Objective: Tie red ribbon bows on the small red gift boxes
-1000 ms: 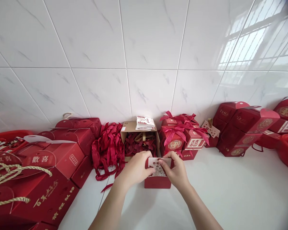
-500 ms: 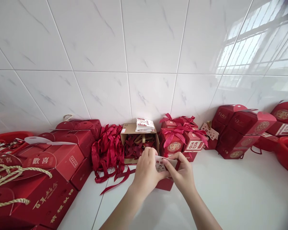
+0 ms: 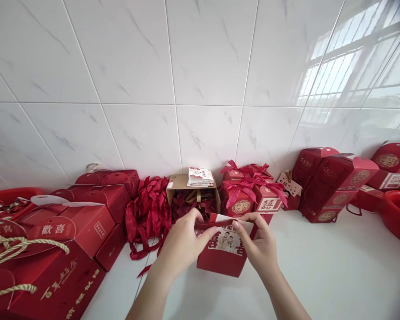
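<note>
A red gift box (image 3: 220, 266) sits on the white surface between my hands. On its front is a white card (image 3: 227, 243) printed with a drawn couple and red characters. Across the top of the card runs a dark red ribbon (image 3: 225, 223). My left hand (image 3: 188, 242) is closed, pinching the ribbon between thumb and fingers at the box's upper left. At the upper right, my right hand (image 3: 258, 244) pinches the card's top edge where the ribbon reaches it; the fingertips behind are hidden.
Behind stand a cardboard box (image 3: 177, 182) with cards on top and a heap of red ribbons (image 3: 148, 209). Bow-tied red boxes (image 3: 238, 200) are behind my right hand. Large red boxes (image 3: 90, 222) fill the left; stacked boxes (image 3: 340, 191) and a red basin (image 3: 398, 213) stand right.
My left hand has moved left and down, away from my right hand. The couple card and more of the gift box's front now show, with the ribbon spanning the card's top.
</note>
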A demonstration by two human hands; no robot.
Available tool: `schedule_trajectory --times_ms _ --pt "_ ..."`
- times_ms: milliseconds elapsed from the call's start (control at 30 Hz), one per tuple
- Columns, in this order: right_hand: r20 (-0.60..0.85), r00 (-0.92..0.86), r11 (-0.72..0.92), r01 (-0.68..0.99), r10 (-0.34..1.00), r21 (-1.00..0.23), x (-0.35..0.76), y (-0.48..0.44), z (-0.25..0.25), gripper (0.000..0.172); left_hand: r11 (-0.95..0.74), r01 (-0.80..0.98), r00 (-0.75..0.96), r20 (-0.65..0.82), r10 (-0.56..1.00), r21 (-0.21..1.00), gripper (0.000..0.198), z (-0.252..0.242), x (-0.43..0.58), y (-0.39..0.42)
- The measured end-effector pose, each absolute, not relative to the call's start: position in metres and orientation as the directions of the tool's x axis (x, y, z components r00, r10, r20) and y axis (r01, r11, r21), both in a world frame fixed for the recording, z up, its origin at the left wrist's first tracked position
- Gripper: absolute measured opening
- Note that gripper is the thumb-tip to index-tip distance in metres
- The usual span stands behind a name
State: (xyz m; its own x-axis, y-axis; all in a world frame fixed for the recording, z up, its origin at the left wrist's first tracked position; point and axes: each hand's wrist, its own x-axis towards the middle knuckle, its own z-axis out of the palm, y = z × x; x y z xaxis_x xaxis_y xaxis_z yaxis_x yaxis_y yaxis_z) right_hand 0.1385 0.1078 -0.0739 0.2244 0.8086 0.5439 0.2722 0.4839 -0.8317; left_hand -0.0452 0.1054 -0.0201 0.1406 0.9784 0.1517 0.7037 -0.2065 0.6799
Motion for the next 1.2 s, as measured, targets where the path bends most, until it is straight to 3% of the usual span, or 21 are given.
schedule_trajectory --times_ms 100,200,333,400,500,600,800,933,1200 --pt "0.532 0.204 0.474 0.273 0.822 -0.837 0.144 0.109 -0.073 0.018 -0.197 0.695 0.221 0.055 0.974 0.691 0.03 -0.008 -0.06 0.1" --pt "0.564 0.126 0.511 0.3 0.816 -0.805 0.146 0.106 -0.072 0.017 -0.265 0.571 0.226 0.161 0.961 0.777 0.027 0.003 -0.068 0.095" --pt "0.617 -0.103 0.614 0.316 0.78 -0.724 0.14 0.096 -0.069 0.013 -0.372 0.361 0.064 0.375 0.925 0.855 0.019 0.006 -0.064 0.093" --pt "0.635 -0.197 0.663 0.286 0.747 -0.692 0.136 0.09 -0.067 0.012 -0.375 0.294 -0.004 0.393 0.92 0.879 0.025 0.003 -0.06 0.094" --pt "0.694 -0.269 0.744 0.229 0.668 -0.627 0.134 0.085 -0.064 0.01 -0.383 0.262 0.028 0.39 0.92 0.886 0.034 0.0 -0.056 0.092" --pt "0.775 -0.263 0.819 0.183 0.574 -0.544 0.137 0.082 -0.06 0.015 -0.433 0.246 0.187 0.396 0.899 0.867 0.014 0.0 -0.057 0.087" --pt "0.836 -0.23 0.865 0.199 0.499 -0.461 0.148 0.077 -0.05 0.021 -0.576 0.201 0.471 0.437 0.766 0.792 0.021 0.003 -0.056 0.083" --pt "0.836 -0.222 0.861 0.222 0.501 -0.457 0.154 0.076 -0.048 0.022 -0.611 0.2 0.454 0.48 0.75 0.766 0.019 0.002 -0.046 0.081" --pt "0.829 -0.22 0.852 0.241 0.514 -0.465 0.161 0.076 -0.047 0.021 -0.453 0.183 0.404 0.353 0.844 0.872 0.007 -0.003 -0.029 0.076"
